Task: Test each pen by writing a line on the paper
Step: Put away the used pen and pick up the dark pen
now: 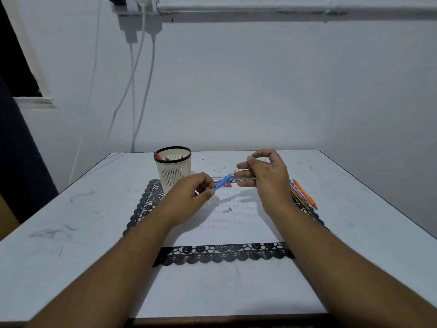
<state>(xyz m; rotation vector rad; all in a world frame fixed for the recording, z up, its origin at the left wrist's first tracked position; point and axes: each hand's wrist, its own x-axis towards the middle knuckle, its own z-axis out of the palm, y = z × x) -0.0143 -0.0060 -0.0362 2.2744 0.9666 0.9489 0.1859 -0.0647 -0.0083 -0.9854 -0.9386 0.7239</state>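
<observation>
White slotted pen cup (173,169) holding pens at the lace mat's (144,204) far left, left hand (189,195) pinching a blue pen cap (223,182), right hand (264,176) pinching the clear pen barrel (246,179), both above the scribbled paper (227,223), loose pens (303,194) lying right

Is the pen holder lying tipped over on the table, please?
No, the pen holder stands upright at the mat's far left corner, open end up.
</observation>
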